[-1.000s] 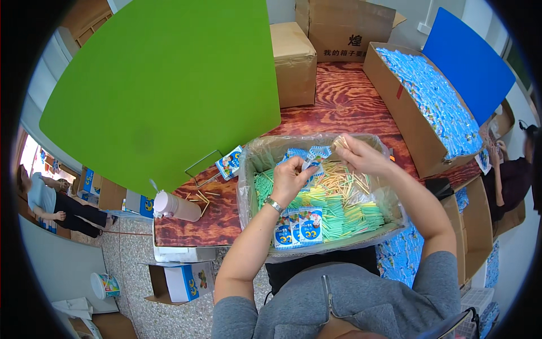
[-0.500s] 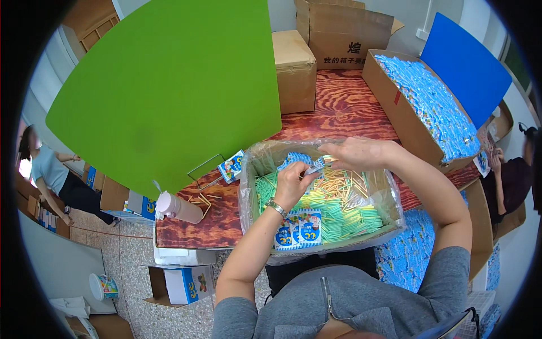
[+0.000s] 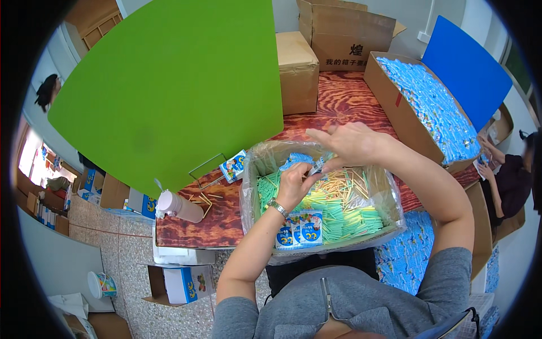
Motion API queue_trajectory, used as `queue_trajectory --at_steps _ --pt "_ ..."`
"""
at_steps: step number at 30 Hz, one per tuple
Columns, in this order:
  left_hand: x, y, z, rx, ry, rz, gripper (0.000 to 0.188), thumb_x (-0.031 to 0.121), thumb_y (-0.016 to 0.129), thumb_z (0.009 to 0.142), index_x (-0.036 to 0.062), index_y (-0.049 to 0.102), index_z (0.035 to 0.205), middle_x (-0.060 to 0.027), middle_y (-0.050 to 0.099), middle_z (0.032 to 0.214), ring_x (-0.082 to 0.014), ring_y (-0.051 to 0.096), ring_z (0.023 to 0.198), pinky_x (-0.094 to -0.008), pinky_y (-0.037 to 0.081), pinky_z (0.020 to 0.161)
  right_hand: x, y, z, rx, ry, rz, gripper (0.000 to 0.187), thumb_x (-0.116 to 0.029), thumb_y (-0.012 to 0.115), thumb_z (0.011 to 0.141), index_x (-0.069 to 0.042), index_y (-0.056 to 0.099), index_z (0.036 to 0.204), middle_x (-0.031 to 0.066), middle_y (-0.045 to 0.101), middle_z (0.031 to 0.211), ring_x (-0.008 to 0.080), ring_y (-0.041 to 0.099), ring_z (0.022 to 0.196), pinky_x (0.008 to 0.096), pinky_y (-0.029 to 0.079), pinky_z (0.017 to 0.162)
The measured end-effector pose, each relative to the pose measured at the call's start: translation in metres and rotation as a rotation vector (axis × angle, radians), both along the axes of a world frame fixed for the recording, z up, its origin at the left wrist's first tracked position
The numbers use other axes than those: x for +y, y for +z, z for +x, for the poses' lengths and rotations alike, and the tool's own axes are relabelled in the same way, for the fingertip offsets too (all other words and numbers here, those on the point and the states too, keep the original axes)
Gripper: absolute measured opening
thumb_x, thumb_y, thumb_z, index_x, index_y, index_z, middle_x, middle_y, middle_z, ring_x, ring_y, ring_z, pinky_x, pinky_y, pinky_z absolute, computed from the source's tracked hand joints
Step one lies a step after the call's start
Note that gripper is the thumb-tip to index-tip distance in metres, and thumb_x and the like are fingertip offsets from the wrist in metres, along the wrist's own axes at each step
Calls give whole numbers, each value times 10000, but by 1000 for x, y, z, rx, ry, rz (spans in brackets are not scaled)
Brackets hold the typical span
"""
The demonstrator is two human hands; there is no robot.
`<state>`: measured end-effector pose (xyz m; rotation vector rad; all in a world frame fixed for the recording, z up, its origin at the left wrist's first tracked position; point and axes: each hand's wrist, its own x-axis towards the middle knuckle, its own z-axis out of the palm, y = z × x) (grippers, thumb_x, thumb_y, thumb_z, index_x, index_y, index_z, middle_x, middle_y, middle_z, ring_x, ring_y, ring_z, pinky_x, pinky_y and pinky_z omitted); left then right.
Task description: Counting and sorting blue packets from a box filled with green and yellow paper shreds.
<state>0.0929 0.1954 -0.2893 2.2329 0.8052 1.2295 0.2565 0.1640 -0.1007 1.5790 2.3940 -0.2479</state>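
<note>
Apparently at the filling step, the left hand (image 3: 296, 179) pinches a packet (image 3: 318, 166) over the box (image 3: 247, 198) at the surface's (image 3: 186, 234) front edge, the right hand's (image 3: 354, 145) hold is indeterminable, and steadying the packet's mouth seems called for.

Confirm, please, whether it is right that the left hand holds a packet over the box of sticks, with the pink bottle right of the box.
Not quite: the head view shows the pink bottle left of the box, not right. The left hand does hold a packet over the box.
</note>
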Motion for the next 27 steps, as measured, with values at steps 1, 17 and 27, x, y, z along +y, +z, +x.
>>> queue_trajectory --at_steps 1,17,27 --pt "0 -1 -1 -2 4 -3 194 138 767 750 25 612 779 -72 615 665 -190 594 566 -310 458 520 -5 2 1 42 10 107 785 -393 692 811 -108 309 1434 222 575 1111 384 617 958 482 508 783" --pt "34 -15 -19 -580 2 -505 243 -30 486 927 -14 606 1139 -79 650 1065 -109 630 853 -239 522 751 2 -157 6 583 128 559 211 -229 673 820 -143 600 999 66 633 910 270 638 837 397 527 679" --pt "35 -17 -21 -529 97 -573 234 -41 482 906 -13 621 1093 -48 645 978 -93 621 783 -222 528 682 5 -188 -16 388 164 908 302 -282 701 746 -154 620 1008 36 543 921 218 565 874 331 494 670"
